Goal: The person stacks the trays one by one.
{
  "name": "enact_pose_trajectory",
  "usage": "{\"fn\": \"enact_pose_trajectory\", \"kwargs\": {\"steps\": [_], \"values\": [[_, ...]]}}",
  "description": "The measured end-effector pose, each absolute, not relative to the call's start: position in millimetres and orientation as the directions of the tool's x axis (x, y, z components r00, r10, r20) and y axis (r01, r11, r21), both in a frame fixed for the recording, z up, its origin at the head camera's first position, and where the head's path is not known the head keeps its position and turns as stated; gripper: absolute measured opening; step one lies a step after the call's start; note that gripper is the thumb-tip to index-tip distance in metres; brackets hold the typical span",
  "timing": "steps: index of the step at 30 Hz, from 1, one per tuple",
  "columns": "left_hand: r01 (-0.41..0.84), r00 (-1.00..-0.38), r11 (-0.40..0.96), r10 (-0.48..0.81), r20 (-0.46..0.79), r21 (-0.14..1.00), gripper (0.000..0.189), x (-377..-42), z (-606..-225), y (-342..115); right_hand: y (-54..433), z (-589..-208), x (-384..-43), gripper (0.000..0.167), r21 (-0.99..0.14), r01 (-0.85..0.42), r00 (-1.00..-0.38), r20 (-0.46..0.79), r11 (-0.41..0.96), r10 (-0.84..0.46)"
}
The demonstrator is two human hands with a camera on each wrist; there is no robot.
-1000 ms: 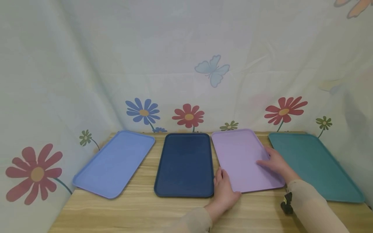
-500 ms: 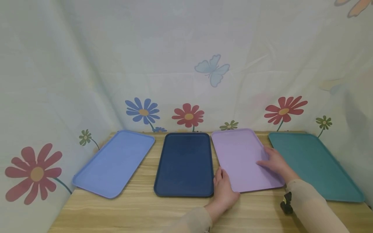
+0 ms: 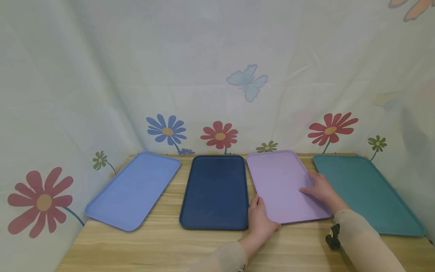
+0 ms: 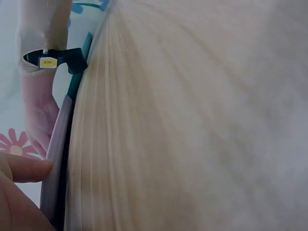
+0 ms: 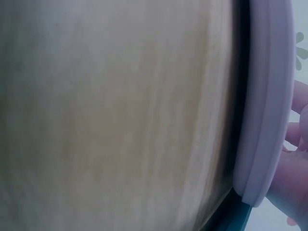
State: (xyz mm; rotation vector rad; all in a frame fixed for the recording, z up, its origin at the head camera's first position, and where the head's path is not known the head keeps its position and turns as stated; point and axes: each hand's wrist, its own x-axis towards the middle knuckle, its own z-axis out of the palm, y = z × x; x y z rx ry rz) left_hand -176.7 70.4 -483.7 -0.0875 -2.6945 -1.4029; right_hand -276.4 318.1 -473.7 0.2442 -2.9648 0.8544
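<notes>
A lavender tray (image 3: pixel 280 181) lies on the wooden table between the navy tray (image 3: pixel 215 192) and the teal tray (image 3: pixel 367 196). My left hand (image 3: pixel 261 224) touches its near left corner, thumb toward the front edge and fingers along the left side, close to the navy tray. On the other long side rests my right hand (image 3: pixel 323 192), its thumb reaching over the tray's surface and the fingers near the right rim. The left wrist view has a digit against the lavender rim (image 4: pixel 50 192). In the right wrist view the right hand (image 5: pixel 293 168) is partly behind the rim.
A light blue tray (image 3: pixel 134 192) sits at an angle on the far left of the table (image 3: pixel 163 245). White cloth (image 3: pixel 190 56) printed with flowers and butterflies stands behind and at the sides. A black wrist device (image 3: pixel 333 237) hangs by the right sleeve (image 3: pixel 363 238).
The left hand has shifted very slightly at the tray's corner. The right hand and the trays stay where they were.
</notes>
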Motion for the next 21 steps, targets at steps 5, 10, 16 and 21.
{"fn": "enact_pose_trajectory", "kwargs": {"steps": [5, 10, 16, 21], "values": [[0.074, -0.994, 0.529, -0.034, 0.108, 0.845, 0.097, -177.8, -484.0, 71.6, 319.2, -472.7, -275.4, 0.082, -0.546, -0.145, -0.989, 0.070, 0.825, -0.128], [0.095, -0.990, 0.483, -0.049, 0.135, 0.870, 0.096, -177.4, -479.5, 70.2, 319.5, -471.4, -275.5, 0.083, -0.561, -0.123, -0.992, 0.046, 0.818, -0.118], [0.165, -0.981, 0.473, -0.014, 0.194, 0.865, 0.094, -176.4, -468.6, 65.0, 318.8, -468.5, -274.7, 0.084, -0.624, -0.098, -0.993, 0.015, 0.775, -0.113], [0.174, -0.984, 0.441, 0.041, 0.174, 0.881, 0.095, -182.1, -462.1, 51.4, 315.4, -466.8, -274.8, 0.082, -0.662, -0.036, -0.997, -0.022, 0.749, -0.067]]}}
